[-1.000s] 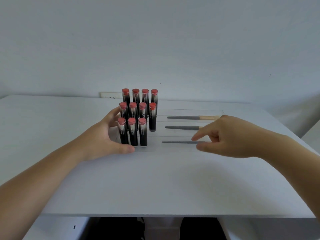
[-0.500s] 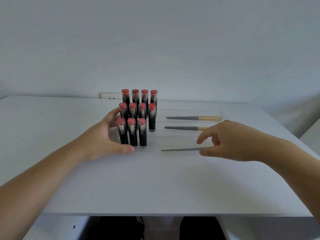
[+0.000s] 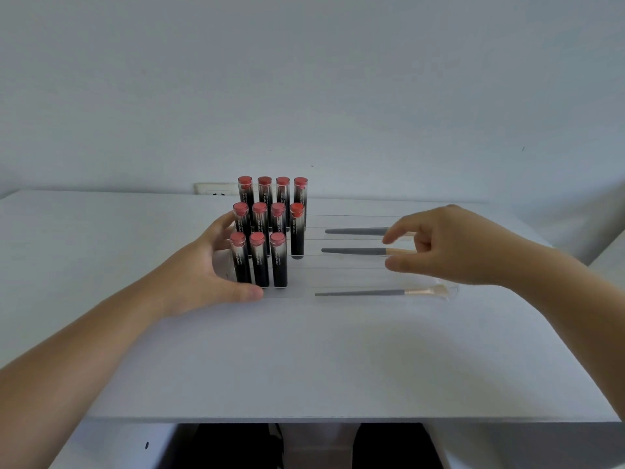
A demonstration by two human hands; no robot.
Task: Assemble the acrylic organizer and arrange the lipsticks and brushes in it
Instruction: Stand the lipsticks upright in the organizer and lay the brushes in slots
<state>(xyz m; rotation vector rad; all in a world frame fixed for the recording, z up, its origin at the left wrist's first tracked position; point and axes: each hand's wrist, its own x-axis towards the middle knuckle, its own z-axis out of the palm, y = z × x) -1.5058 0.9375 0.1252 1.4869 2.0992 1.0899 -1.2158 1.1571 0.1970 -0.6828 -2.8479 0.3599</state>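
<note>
Here, right fingers [image 3: 402,231] spread, empty-handed.

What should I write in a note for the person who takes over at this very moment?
Left hand: its grip steadies the left end of the acrylic organizer, beside the lipsticks.
Right hand: holds nothing, hovering above the brush slots.
Done: eleven lipsticks stand upright in three stepped rows; three brushes lie flat in the slots on the right, the front brush nearest the person.
Left: the front row has one lipstick fewer than the others; no spare lipstick is in view. Otherwise only checking the alignment seems left.
</note>
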